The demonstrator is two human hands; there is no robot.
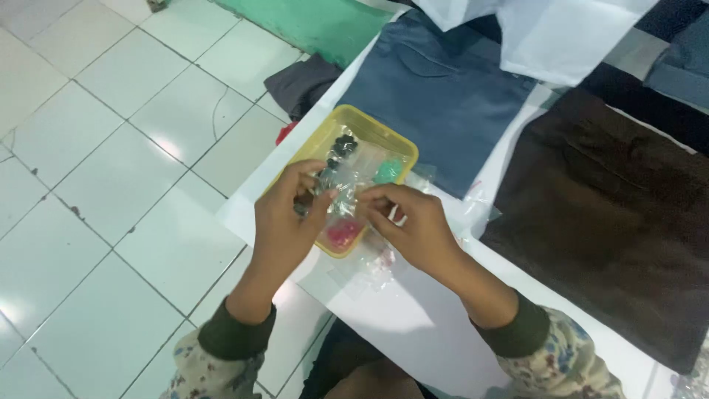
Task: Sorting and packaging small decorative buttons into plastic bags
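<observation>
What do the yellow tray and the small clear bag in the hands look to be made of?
Shallow yellow tray: likely moulded plastic, with a smooth rounded rim and slight sheen. Small clear bag: thin glossy plastic film, see-through and crinkled between both hands' fingers.

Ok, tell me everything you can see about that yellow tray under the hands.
The yellow tray is a shallow rectangular dish with rounded corners and a raised rim, plastic by its look. It lies flat and slantwise on the white table, beside a blue cloth. Inside are small clear bags of dark, green and red pieces. The left hand and right hand hold a clear bag over it, hiding its near part.
</observation>
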